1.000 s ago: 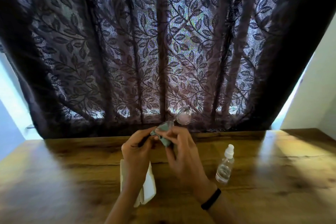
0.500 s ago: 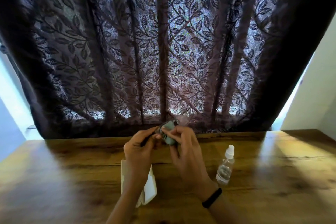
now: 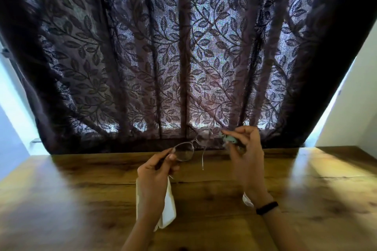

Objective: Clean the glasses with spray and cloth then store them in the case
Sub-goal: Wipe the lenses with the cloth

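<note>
Teal cloth (image 3: 229, 139), pinched in the right hand (image 3: 246, 159), has lifted clear of the glasses (image 3: 189, 146), which the left hand (image 3: 155, 173) grips above the tabletop (image 3: 81, 189) far edge. Wiping likely finished; casing remains.

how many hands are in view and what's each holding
2. The left hand pinches the glasses by one end of the frame, above the table; the right hand grips the teal cloth beside the other lens.
</note>
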`<state>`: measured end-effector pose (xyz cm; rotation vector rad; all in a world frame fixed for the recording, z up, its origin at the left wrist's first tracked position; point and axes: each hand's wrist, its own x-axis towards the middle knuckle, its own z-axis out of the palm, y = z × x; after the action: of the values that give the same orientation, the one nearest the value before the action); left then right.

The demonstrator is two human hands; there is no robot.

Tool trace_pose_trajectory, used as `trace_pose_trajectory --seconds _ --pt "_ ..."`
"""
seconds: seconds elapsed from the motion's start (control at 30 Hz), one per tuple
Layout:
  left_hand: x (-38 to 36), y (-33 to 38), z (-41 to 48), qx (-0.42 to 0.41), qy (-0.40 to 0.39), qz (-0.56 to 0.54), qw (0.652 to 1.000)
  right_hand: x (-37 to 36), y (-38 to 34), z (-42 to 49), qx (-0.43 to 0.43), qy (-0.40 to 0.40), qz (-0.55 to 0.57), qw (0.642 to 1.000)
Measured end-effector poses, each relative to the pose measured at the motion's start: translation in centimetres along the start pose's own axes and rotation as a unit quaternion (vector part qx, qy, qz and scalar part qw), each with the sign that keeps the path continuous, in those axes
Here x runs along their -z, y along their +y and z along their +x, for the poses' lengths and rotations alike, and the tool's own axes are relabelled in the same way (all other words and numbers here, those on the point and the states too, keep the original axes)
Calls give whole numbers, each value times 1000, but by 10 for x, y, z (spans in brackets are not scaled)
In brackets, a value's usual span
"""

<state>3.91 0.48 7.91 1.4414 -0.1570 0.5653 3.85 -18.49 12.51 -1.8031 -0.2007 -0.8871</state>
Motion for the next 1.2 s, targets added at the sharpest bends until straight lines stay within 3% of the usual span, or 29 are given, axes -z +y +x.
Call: trace_pose_trajectory --seconds 0.2,0.43,0.7,0.97,1.2 --pt "-8 -2 -8 58 -20 -46 997 0 -1 15 5 -79 -54 995" --pt "-14 1 -10 105 0 -120 987 -18 -2 -1 96 -198 -145 965" --pt "-5 -5 -10 109 -33 -126 985 -1 7 15 39 -136 -129 981" --pt "-11 -4 -11 105 -14 -149 983 -11 8 -18 104 -183 -159 964" --pt "-2 -11 -9 103 -10 -126 987 -5 12 -7 75 -124 -162 976"
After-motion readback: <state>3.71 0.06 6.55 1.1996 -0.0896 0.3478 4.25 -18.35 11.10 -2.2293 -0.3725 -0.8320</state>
